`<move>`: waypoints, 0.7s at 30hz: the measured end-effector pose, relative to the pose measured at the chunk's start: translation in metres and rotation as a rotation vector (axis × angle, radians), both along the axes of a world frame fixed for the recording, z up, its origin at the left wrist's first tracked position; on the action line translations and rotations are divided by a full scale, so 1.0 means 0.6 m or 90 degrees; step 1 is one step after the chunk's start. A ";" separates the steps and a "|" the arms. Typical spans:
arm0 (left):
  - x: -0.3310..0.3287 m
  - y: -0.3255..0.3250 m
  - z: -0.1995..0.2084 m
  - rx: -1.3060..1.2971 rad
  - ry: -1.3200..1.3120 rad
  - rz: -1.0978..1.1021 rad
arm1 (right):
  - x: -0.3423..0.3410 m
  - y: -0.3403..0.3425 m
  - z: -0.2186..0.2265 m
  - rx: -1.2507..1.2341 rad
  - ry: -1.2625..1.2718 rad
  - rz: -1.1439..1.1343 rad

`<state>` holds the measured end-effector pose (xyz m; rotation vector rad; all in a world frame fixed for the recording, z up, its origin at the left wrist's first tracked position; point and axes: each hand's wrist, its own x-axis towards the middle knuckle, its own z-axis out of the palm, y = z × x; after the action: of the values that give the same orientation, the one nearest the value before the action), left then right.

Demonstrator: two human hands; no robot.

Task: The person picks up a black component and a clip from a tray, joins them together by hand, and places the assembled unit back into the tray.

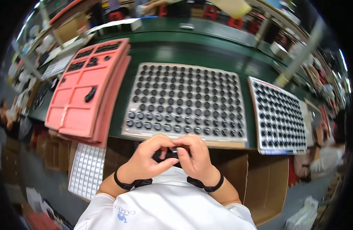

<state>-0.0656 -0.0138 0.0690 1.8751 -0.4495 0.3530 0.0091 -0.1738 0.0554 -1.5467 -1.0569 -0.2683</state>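
In front of my chest, my left hand (148, 158) and my right hand (196, 156) meet, both closed with fingertips pinched on a small black glossy part (171, 153). Fingers cover much of it, so its exact kind does not show. Just beyond my hands lies a wide pale tray (242, 115) with rows of small round black pieces. To the left, a stack of pink foam trays (65, 111) carries several black parts, mostly in its far compartments.
The trays rest on a green worktable (165, 51). A second tray of black pieces (280, 115) is at the right. Below the table edge are an open cardboard box (266, 188) and a white gridded tray (86, 170). Other people work around the edges.
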 end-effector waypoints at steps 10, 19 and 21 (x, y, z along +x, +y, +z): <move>-0.013 -0.029 -0.005 -0.126 0.099 -0.071 | -0.054 -0.032 -0.026 0.084 0.140 -0.026; 0.007 -0.011 -0.021 -0.476 0.262 -0.125 | 0.000 -0.013 -0.030 0.350 0.637 0.381; 0.015 0.001 -0.028 -0.488 0.268 -0.124 | 0.010 -0.004 -0.035 0.364 0.666 0.391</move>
<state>-0.0566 -0.0129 0.0521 1.0999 -0.1633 -0.0186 0.0150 -0.1764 0.0346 -0.6066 -0.4781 0.5771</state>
